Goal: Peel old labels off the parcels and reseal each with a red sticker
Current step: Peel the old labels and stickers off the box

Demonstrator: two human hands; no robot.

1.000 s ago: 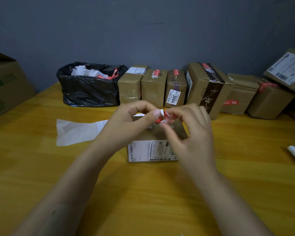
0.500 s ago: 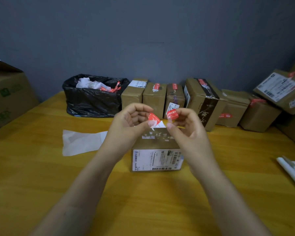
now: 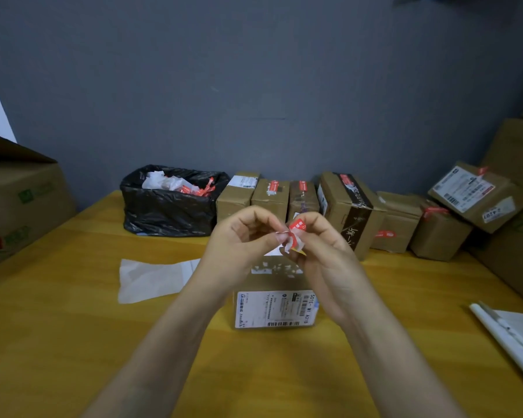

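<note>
A small brown parcel [image 3: 274, 274] stands on the yellow table [image 3: 73, 327] in front of me. Its front face carries a white shipping label [image 3: 275, 309], and white label scraps stick to its top. Above it, my left hand [image 3: 239, 239] and my right hand [image 3: 320, 251] meet fingertip to fingertip. Together they pinch a small red sticker [image 3: 297, 227] with white backing paper hanging below it. Both hands hover over the parcel without touching it.
A black rubbish bag [image 3: 166, 209] full of peeled labels sits at the back left. A row of parcels [image 3: 344, 206], some with red stickers, lines the wall. A white backing sheet [image 3: 151, 279] lies left of the parcel; a sheet roll [image 3: 507, 336] lies far right; a big carton [image 3: 21, 200] stands left.
The hands have come back together on the sticker after holding two red pieces slightly apart. The camera has tilted up, so the parcel sits lower in view.
</note>
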